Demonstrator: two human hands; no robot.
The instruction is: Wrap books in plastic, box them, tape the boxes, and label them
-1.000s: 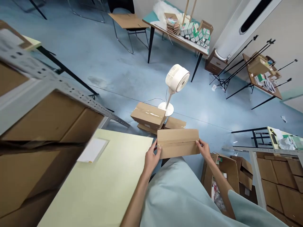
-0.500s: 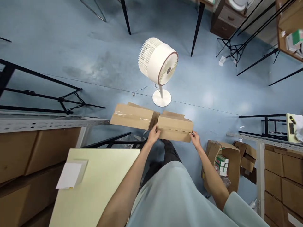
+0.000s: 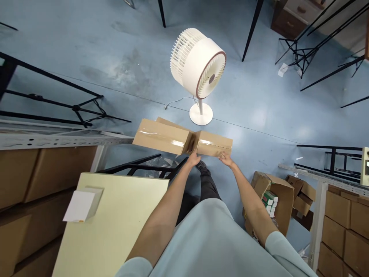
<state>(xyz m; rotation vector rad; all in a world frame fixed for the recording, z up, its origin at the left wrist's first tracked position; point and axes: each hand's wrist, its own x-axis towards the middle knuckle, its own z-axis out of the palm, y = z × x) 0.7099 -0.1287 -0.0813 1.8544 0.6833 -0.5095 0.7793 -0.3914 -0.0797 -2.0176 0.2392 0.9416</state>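
Observation:
In the head view I hold a brown cardboard box (image 3: 215, 144) by its near side, low in front of me above the floor. My left hand (image 3: 193, 158) has its fingers closed at the box's near left corner. Closed at the near edge, toward the right end, is my right hand (image 3: 226, 159); its fingertips are partly hidden. A strip of clear tape shines on the box's face. Just left of it lies a second cardboard box (image 3: 160, 136), also taped, its right end close to or touching the held one.
A white fan (image 3: 198, 63) stands on the floor beyond the boxes. At left is a pale yellow tabletop (image 3: 121, 215) with a white box (image 3: 82, 206). An open carton (image 3: 284, 200) of small boxes is at right. Shelves of cartons (image 3: 336, 238) flank both sides.
The held box has tipped, so its taped face shows and its near lower panel is out of sight. My right hand has shifted left along the near edge. The view has also shifted slightly.

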